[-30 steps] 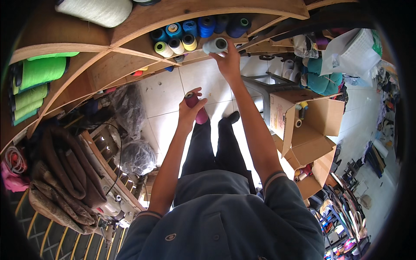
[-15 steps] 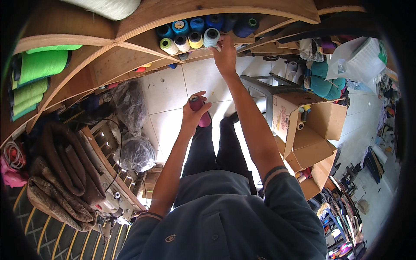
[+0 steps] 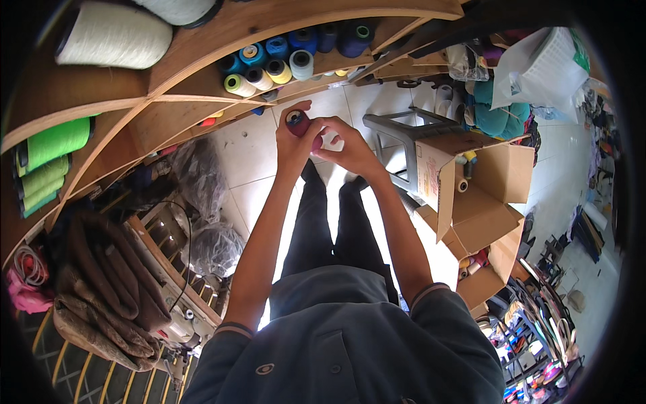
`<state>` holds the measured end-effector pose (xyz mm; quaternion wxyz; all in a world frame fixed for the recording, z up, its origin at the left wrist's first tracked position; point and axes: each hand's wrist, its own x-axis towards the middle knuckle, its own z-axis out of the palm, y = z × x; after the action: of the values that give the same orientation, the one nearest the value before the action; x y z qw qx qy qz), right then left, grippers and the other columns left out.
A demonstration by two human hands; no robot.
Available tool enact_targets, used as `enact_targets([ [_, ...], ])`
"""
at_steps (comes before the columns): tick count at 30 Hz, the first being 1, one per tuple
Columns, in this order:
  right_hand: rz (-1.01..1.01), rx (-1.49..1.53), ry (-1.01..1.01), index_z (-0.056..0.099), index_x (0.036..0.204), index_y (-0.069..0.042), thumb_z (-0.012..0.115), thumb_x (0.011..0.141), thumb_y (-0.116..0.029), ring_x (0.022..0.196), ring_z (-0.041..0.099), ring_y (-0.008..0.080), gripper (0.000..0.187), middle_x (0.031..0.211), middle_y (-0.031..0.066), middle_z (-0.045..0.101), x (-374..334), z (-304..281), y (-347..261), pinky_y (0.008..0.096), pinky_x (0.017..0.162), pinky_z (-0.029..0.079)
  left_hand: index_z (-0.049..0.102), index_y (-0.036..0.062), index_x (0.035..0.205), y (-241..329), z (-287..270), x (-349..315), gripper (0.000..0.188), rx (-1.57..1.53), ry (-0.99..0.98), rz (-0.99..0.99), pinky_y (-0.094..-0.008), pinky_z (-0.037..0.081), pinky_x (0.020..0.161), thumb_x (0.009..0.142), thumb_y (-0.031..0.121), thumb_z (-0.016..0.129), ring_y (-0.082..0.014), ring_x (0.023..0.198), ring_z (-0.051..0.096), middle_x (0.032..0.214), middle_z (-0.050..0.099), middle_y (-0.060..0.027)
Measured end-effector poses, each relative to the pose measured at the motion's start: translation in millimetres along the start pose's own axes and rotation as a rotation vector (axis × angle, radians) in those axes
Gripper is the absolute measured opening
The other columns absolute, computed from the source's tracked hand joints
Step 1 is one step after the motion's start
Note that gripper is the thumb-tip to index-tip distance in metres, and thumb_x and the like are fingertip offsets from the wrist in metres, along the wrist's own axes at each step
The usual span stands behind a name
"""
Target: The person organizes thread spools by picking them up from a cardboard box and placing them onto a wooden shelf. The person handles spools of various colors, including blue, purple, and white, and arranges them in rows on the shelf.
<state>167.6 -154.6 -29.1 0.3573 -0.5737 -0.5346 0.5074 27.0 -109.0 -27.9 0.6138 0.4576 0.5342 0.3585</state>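
A maroon spool of thread [image 3: 309, 129] is held up in front of me, its dark-rimmed end tilted toward the shelf. My left hand [image 3: 292, 151] is closed around it. My right hand [image 3: 351, 149] meets it from the other side, its fingers curled against the spool's lower part; exactly what the fingertips pinch is hard to make out. Beyond both hands, a shelf cubby holds upright thread spools in two rows: a light blue spool [image 3: 301, 64], a yellow spool [image 3: 277, 71], a cream spool [image 3: 258, 78], a lime spool [image 3: 239, 85] and several blue ones behind.
Wooden shelving [image 3: 202, 57] arches across the top, with green thread cones [image 3: 57, 143] at left and a large cream cone [image 3: 116, 37] above. On the right are a grey stool [image 3: 397, 138] and an open cardboard box [image 3: 474, 212] containing spools. Brown fabric [image 3: 108, 276] hangs at lower left.
My right hand has left the light blue spool on the shelf and come down to the maroon spool. My left hand has raised that spool a little. The view has shifted slightly.
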Motion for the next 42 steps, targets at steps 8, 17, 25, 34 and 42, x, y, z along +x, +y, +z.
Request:
enact_targets([
  [8, -0.123, -0.099, 0.149, 0.059, 0.11, -0.004, 0.073, 0.07, -0.003, 0.085, 0.061, 0.0229, 0.042, 0.104, 0.0085, 0.062, 20, -5, 13, 0.0325, 0.067, 0.05, 0.057, 0.002, 0.111, -7, 18, 21, 0.036, 0.006, -0.101, 0.11, -0.0261, 0.048, 0.08, 0.079, 0.011, 0.073, -0.0141, 0.087, 0.06, 0.099, 0.064, -0.0056],
  [17, 0.052, 0.639, 0.253, 0.055, 0.116, -0.006, 0.067, 0.078, 0.002, 0.085, 0.06, 0.0144, 0.041, 0.097, 0.0057, 0.058, 18, -24, 24, 0.0261, 0.077, 0.048, 0.056, 0.0042, 0.113, -24, 2, 17, 0.028, -0.553, 0.036, -0.177, -0.029, 0.048, 0.085, 0.089, 0.017, 0.064, -0.0148, 0.096, 0.06, 0.103, 0.062, -0.0054],
  [25, -0.021, 0.687, 0.182, 0.054, 0.121, -0.004, 0.069, 0.079, 0.001, 0.101, 0.057, 0.0137, 0.045, 0.113, 0.0073, 0.059, 13, -24, -3, 0.0262, 0.084, 0.047, 0.05, 0.0051, 0.113, -34, 11, 0, 0.03, -0.901, 0.146, -0.256, -0.0383, 0.053, 0.091, 0.091, 0.02, 0.063, -0.0257, 0.099, 0.063, 0.111, 0.059, -0.012],
  [34, 0.114, 0.513, 0.07, 0.052, 0.124, -0.003, 0.069, 0.078, 0.005, 0.102, 0.057, 0.0148, 0.049, 0.114, 0.0075, 0.059, 3, -16, 1, 0.0286, 0.089, 0.047, 0.04, 0.0028, 0.114, 21, 17, -1, 0.062, 0.265, -0.017, 0.452, -0.0299, 0.049, 0.086, 0.068, -0.002, 0.081, -0.0173, 0.098, 0.061, 0.108, 0.061, -0.0115],
  [42, 0.095, 0.466, 0.272, 0.054, 0.118, -0.002, 0.076, 0.072, 0.002, 0.102, 0.059, 0.0142, 0.052, 0.108, 0.0072, 0.062, 1, -24, 1, 0.0263, 0.086, 0.048, 0.046, 0.0016, 0.108, 14, 18, 2, 0.044, -0.144, 0.065, 0.24, -0.0332, 0.052, 0.085, 0.076, 0.004, 0.076, -0.0249, 0.093, 0.065, 0.101, 0.064, -0.0156],
])
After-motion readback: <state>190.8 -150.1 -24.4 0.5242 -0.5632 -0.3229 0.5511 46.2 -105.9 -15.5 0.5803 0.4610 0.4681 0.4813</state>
